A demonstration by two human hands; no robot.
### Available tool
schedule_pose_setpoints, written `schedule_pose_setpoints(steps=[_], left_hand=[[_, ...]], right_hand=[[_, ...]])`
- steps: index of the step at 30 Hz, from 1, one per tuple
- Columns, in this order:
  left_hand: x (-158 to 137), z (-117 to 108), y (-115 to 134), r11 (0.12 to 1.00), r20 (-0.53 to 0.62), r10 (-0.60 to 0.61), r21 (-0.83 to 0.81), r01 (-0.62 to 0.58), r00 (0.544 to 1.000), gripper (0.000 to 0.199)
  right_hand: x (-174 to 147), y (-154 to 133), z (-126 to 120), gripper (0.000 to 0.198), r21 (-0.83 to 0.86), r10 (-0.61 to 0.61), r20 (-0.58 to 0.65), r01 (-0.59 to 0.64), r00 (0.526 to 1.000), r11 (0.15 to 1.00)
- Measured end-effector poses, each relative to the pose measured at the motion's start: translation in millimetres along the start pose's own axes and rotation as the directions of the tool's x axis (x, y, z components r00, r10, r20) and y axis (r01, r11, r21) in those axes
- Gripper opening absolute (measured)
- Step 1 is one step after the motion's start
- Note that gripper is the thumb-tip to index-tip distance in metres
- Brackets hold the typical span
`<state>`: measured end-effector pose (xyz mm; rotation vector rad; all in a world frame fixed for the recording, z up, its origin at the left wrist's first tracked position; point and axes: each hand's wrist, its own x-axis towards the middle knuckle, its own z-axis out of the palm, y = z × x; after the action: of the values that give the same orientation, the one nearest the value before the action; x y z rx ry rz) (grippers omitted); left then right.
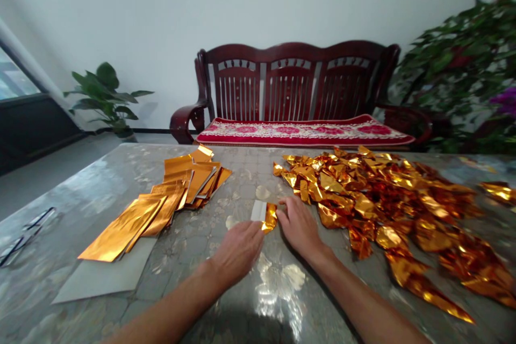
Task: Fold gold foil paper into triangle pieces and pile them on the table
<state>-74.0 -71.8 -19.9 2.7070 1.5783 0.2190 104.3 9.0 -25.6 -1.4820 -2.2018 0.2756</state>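
Observation:
A small sheet of gold foil paper [270,217], partly folded so that its pale back shows on the left, lies on the table between my hands. My left hand [241,247] is closed at its lower left edge, the thumb hidden from view. On the opposite side, the curled fingers of my right hand [299,224] pinch or press its right edge. Flat gold foil sheets [121,227] lie in a loose, fanned stack to the left. A broad heap of folded gold foil pieces [350,188] spreads out beyond and beside my right hand.
A patterned, shiny cover lies over the table [189,279]. Under the stack is a pale sheet [108,274]; glasses [26,236] rest at the left edge. Behind the table stands a dark wooden bench [290,80] with a red patterned cushion, with plants on both sides.

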Motion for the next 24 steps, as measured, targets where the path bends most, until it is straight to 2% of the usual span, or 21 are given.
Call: schedule_pose_setpoints(steps=[3, 6, 9, 12, 14, 17, 20, 24], left_hand=[[7, -4, -4, 1.000, 0.048, -0.016, -0.006, 0.016, 0.999, 0.018], [13, -8, -8, 0.998, 0.069, -0.045, -0.036, 0.047, 0.997, 0.018], [15, -9, -7, 0.995, 0.070, -0.022, -0.091, 0.028, 0.997, 0.020], [14, -5, -3, 0.990, 0.056, -0.031, -0.139, 0.038, 0.998, 0.019], [12, -3, -1, 0.983, 0.032, -0.035, -0.179, 0.040, 0.999, 0.016], [9, 0, 3, 0.972, -0.006, -0.051, -0.230, 0.049, 0.999, 0.011], [8, 1, 4, 0.968, -0.018, -0.088, -0.239, 0.081, 0.996, 0.005], [9, 3, 1, 0.976, -0.030, -0.128, -0.182, 0.121, 0.991, 0.023]], right_hand=[[3, 5, -2, 0.017, -0.041, 0.028, 0.007, -0.028, 1.000, 0.999], [4, 3, -2, 0.016, -0.100, -0.002, 0.024, 0.004, 1.000, 0.995], [5, -1, -2, 0.011, -0.104, -0.012, 0.016, 0.013, 1.000, 0.994], [5, -3, -5, 0.008, -0.037, 0.036, 0.018, -0.036, 0.999, 0.999], [6, -3, -7, 0.007, 0.036, 0.090, 0.071, -0.093, 0.993, 0.995], [8, -2, -10, 0.016, 0.144, 0.157, 0.158, -0.180, 0.975, 0.973], [9, -3, -10, 0.024, 0.165, 0.160, 0.178, -0.190, 0.971, 0.968], [9, -6, -9, 0.013, 0.089, 0.143, 0.172, -0.160, 0.975, 0.983]])
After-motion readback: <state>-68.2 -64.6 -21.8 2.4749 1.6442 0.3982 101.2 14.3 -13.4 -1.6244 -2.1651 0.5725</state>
